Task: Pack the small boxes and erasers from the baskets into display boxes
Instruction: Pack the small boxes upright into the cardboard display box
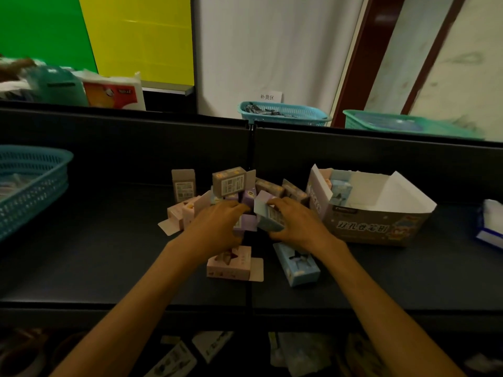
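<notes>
Both hands are seen from the head camera reaching into a heap of small boxes (234, 191) at the middle of a dark shelf (109, 254). A pale blue box (268, 217) is gripped by the right hand (295, 223), fingers curled over its top edge and thumb under it, so that it is tilted up out of the heap, probably to be carried to the display box (381, 213) just to the right. A lilac box (246, 223) is partly covered by the left hand (217, 221); the fingers are curled down onto it, but whether it is pinched or only pressed cannot be told.

The heap is made of thin printed cardboard cartons, rectangular and sharp-edged, in pink, lilac, grey and blue. Several end flaps are left open, which suggests light, easily crushed stock. A pink carton (228, 263) with an open flap and a blue carton (296, 265) are lying flat nearer the person, apart from the heap.

The display box is an open-topped card tray with a raised, folded white lid; a few blue cartons are already stood upright at its left end, and most of its space is unfilled, so packing is judged to be at an early stage. A teal plastic mesh basket (30, 186) is set at the left edge of the shelf.
</notes>
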Action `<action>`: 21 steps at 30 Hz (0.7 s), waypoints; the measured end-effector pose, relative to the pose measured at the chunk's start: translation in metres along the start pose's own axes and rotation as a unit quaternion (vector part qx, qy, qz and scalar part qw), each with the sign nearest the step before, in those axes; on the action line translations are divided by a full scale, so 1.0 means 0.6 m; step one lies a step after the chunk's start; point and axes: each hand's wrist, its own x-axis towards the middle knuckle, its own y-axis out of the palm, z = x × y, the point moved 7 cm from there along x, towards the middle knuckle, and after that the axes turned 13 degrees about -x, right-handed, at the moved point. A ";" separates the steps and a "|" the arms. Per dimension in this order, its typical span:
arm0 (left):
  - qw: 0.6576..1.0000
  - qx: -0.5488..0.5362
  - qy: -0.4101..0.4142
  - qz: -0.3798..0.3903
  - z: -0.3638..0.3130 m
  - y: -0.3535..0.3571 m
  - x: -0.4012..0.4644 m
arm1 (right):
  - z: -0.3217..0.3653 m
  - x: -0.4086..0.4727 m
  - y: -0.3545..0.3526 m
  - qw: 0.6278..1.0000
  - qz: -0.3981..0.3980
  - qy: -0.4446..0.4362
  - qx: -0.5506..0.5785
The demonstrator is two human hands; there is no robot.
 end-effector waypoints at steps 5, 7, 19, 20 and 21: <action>0.999 0.018 -0.037 0.017 0.025 0.009 0.017 | -0.012 0.004 -0.009 1.000 -0.012 0.003 0.024; 0.997 0.046 -0.039 0.041 0.031 0.017 0.022 | -0.014 0.005 -0.008 0.999 -0.011 0.003 0.039; 0.996 0.083 -0.014 0.018 0.033 0.010 0.020 | -0.026 0.003 -0.004 0.995 -0.014 0.018 0.096; 0.997 0.078 -0.014 0.009 0.033 0.007 0.019 | -0.025 0.004 -0.004 0.995 -0.016 0.022 0.099; 0.997 0.075 -0.013 0.003 0.033 0.004 0.018 | -0.024 0.004 -0.003 0.994 -0.017 0.026 0.105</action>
